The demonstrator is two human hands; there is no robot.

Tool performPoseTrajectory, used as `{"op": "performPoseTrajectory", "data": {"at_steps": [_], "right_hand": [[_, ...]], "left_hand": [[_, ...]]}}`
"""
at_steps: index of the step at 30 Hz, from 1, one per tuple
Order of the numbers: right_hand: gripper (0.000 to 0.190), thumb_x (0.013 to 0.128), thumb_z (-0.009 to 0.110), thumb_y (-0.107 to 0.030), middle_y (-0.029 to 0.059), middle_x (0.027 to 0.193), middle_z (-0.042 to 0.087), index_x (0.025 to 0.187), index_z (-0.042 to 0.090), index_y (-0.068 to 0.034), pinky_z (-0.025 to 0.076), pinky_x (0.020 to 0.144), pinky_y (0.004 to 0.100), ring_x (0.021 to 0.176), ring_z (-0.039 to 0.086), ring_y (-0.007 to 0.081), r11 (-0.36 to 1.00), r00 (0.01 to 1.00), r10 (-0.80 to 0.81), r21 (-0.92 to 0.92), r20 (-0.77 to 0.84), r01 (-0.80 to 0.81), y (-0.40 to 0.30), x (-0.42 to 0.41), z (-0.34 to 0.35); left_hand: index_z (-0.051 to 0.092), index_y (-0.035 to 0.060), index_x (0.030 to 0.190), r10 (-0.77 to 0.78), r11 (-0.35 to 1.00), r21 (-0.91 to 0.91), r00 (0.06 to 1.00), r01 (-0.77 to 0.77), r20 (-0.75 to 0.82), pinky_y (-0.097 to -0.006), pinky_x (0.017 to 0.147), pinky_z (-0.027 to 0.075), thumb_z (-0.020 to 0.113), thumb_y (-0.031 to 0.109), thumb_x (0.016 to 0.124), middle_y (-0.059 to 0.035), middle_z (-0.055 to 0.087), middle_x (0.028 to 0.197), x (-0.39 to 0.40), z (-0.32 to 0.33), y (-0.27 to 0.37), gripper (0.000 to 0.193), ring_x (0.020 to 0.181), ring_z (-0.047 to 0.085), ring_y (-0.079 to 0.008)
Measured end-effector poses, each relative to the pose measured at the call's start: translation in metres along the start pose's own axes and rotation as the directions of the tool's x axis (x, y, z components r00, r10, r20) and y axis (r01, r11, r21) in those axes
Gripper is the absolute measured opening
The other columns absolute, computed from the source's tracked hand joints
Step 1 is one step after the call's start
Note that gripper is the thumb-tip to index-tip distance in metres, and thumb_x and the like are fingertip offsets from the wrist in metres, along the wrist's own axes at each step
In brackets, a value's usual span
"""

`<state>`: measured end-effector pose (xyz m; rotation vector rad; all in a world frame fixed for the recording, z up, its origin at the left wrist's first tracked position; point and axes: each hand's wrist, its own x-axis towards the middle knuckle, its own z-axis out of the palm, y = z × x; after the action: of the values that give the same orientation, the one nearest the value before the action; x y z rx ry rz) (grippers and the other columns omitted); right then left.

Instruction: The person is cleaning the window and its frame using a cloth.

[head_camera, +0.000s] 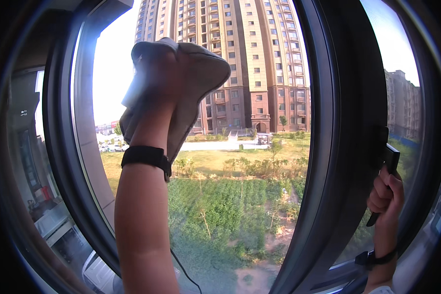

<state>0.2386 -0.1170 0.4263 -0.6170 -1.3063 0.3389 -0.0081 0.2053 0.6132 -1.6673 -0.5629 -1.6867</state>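
My left hand (158,73) is raised against the upper part of the window pane (239,220), pressing a grey cloth (205,70) that spreads out to its right and hangs down behind the wrist. The fingers are blurred and in shadow. A black strap is round that wrist. At the right, my right hand (386,191) is closed round the black window handle (391,158) on the dark frame. This wrist also wears a black band.
A dark window frame (325,147) curves down between the pane and a screened opening at the right. A thin black cable (185,272) hangs beside the left forearm. At the lower left, indoor furniture shows in the glass. Outside stand tall buildings beyond greenery.
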Motion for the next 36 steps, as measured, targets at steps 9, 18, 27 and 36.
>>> {"op": "performPoseTrajectory", "data": {"at_steps": [9, 18, 27, 36], "right_hand": [[0.023, 0.081, 0.045, -0.025, -0.0087, 0.045, 0.019, 0.065, 0.031, -0.015, 0.008, 0.026, 0.0182, 0.03, 0.012, -0.0001, 1.0, 0.995, -0.007, 0.003, -0.099, 0.008, 0.004, -0.003, -0.01], [0.021, 0.081, 0.045, -0.026, -0.0092, 0.045, 0.017, 0.068, 0.033, -0.015, 0.009, 0.026, 0.0187, 0.03, 0.013, 0.0001, 1.0, 0.993, -0.016, -0.011, -0.121, 0.015, 0.004, -0.001, -0.012], [0.021, 0.081, 0.045, -0.023, -0.009, 0.044, 0.019, 0.065, 0.034, -0.015, 0.008, 0.027, 0.019, 0.03, 0.013, 0.0005, 1.0, 0.989, 0.007, -0.015, -0.15, -0.009, -0.002, 0.001, 0.003], [0.022, 0.081, 0.046, -0.021, -0.0087, 0.044, 0.021, 0.064, 0.034, -0.014, 0.01, 0.026, 0.0175, 0.03, 0.016, 0.0001, 0.997, 0.997, 0.031, 0.075, -0.065, -0.026, -0.004, 0.005, 0.016]], "left_hand": [[0.055, -0.0041, 0.084, -0.4, 0.916, -0.02, 0.914, 0.4, -0.067, -0.0445, 0.067, 0.043, 0.036, 0.036, 0.083, -0.0265, 0.056, 0.077, -0.039, -0.009, -0.064, 0.045, 0.077, 0.054, -0.0396], [0.054, -0.0064, 0.084, -0.518, 0.847, 0.114, 0.855, 0.518, -0.036, -0.045, 0.066, 0.042, 0.032, 0.038, 0.084, -0.0275, 0.055, 0.079, -0.052, -0.003, -0.111, 0.049, 0.078, 0.054, -0.0396], [0.055, -0.007, 0.071, -0.399, 0.916, 0.006, 0.911, 0.401, 0.105, -0.0435, 0.054, 0.042, 0.033, 0.032, 0.085, -0.0264, 0.053, 0.065, -0.069, -0.037, -0.105, 0.047, 0.063, 0.055, -0.0381], [0.055, -0.006, 0.073, -0.318, 0.897, 0.294, 0.944, 0.329, -0.087, -0.0397, 0.054, 0.044, 0.037, 0.029, 0.085, -0.0251, 0.055, 0.067, -0.073, -0.042, -0.12, 0.041, 0.063, 0.056, -0.036]]}}
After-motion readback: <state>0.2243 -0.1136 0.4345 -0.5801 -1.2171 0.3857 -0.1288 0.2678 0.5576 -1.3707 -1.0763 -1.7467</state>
